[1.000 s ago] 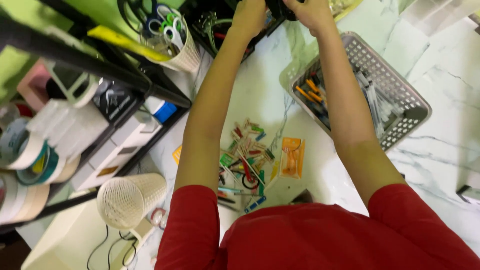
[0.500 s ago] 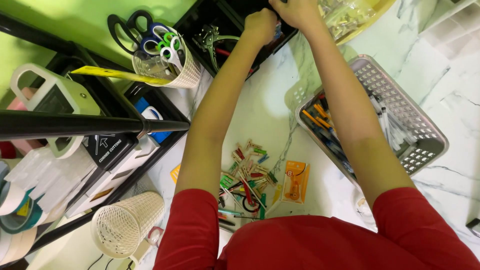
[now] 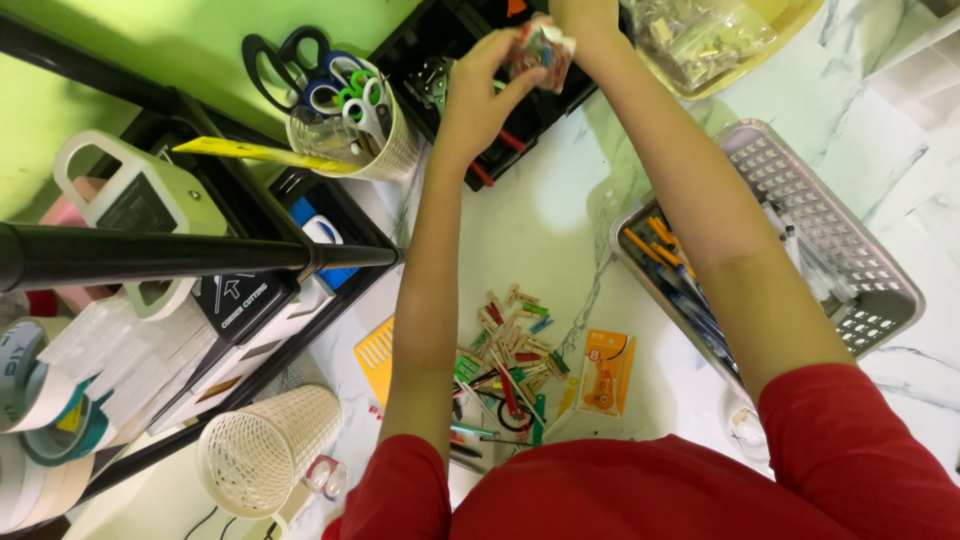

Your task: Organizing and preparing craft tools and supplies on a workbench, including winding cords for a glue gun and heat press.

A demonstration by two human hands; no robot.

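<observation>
Both hands have come nearer, out of the black tray (image 3: 470,40). The left hand (image 3: 480,95) and right hand (image 3: 585,15) each grip a small colourful packet (image 3: 540,50), maybe tilted, above the white surface (image 3: 540,210).

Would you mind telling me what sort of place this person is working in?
Probably a stationery shop counter or craft workspace: a mesh cup of scissors, tape rolls on a rack and a grey basket of pens surround a marble-look counter.
</observation>
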